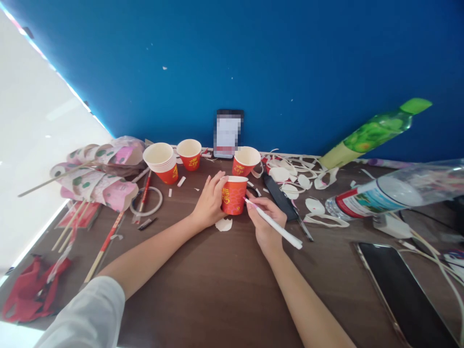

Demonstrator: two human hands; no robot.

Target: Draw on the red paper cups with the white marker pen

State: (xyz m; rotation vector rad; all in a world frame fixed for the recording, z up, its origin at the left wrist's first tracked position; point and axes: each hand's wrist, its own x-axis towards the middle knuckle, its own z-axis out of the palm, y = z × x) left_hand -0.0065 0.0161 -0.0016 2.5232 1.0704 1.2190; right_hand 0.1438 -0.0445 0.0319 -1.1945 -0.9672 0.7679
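A red paper cup [235, 197] with yellow markings stands upright on the table in front of me. Wrapped round its left side is my left hand [211, 200], closed on the cup. My right hand [266, 224] grips a white marker [277, 225], its pink tip at the cup's right side; whether the tip touches is too small to tell. Just behind stands another red paper cup [245, 162]. A scrap of white paper [224, 224] lies below the held cup.
Stacked cups [161, 163] and a single cup [189, 154] stand back left. A phone [228, 134] leans on the blue wall. Paper cut-offs [290, 175], a green-capped bottle [373, 135], a clear bottle [377, 195] and a dark phone [406, 295] are at right; cup-paper bundles [96, 186] at left.
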